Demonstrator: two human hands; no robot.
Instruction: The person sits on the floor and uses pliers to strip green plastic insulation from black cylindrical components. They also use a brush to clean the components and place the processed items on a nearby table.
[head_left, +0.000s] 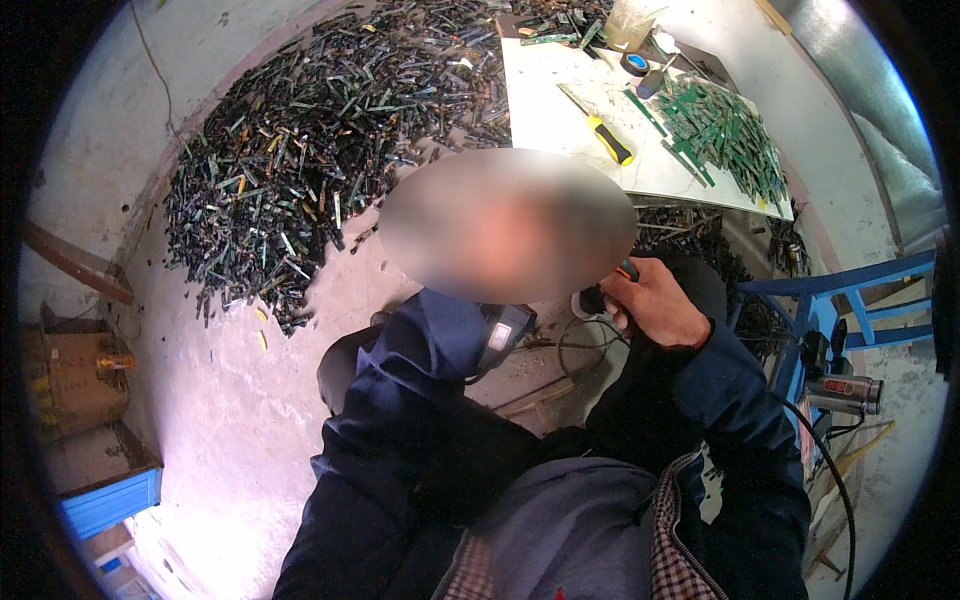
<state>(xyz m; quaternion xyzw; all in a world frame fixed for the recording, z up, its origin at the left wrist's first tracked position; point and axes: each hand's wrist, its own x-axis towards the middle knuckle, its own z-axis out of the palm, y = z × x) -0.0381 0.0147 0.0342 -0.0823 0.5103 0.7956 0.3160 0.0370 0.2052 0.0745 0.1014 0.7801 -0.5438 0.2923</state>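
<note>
My right hand [655, 303] is closed around an orange-and-black handle [627, 269], just right of the blurred oval. What that handle belongs to is lost in the blur. My left sleeve [425, 345] reaches up into the same oval, and my left hand cannot be made out there. By the left cuff is a dark object with a small pale rectangle [501, 334]. On the white board [540, 110] beyond my right hand lies a screwdriver with a yellow-and-black handle [610, 142]. Beside it are many green circuit-board strips [722, 138].
A large heap of dark narrow strips [290, 150] covers the floor at the far left. A roll of black tape [635, 64] and a plastic container [628, 25] sit on the board. Right of me stand a blue frame [860, 285] and a silver cylindrical tool [845, 393]; a cardboard box [85, 375] is left.
</note>
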